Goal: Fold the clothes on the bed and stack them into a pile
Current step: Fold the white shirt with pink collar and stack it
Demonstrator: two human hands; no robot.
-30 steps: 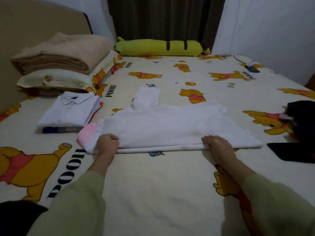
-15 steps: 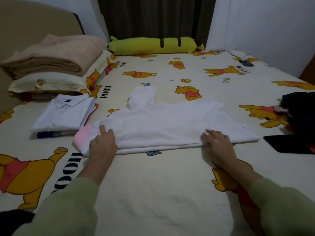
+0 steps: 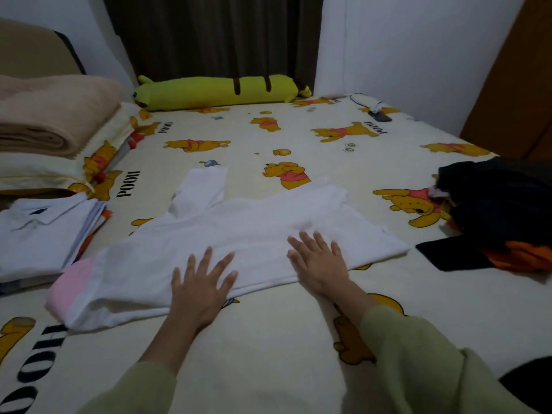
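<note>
A white shirt [image 3: 239, 249] lies folded in half across the middle of the bed [image 3: 268, 369], its folded edge toward the person and one sleeve pointing away toward the curtain [image 3: 215, 34]. A pink patch shows at its left end. The left hand [image 3: 200, 289] lies flat on the shirt's near edge, fingers [image 3: 206, 258] straight and spread apart, holding nothing. The right hand [image 3: 321, 261] lies flat on the shirt just to the right, fingers straight and slightly spread, palm down on the cloth. Both arms wear pale green sleeves.

To the left, just beside the shirt, sits a pile [image 3: 41, 231] of folded clothes with a white collared shirt on top. Behind it a beige blanket [image 3: 50, 115] rests folded on a pillow [image 3: 44, 171]. To the right, apart from the shirt, lies a heap [image 3: 501, 201] of dark unfolded clothes with some orange cloth at its near edge. A long yellow-green bolster [image 3: 218, 92] lies along the far edge of the bed, below the curtain.
</note>
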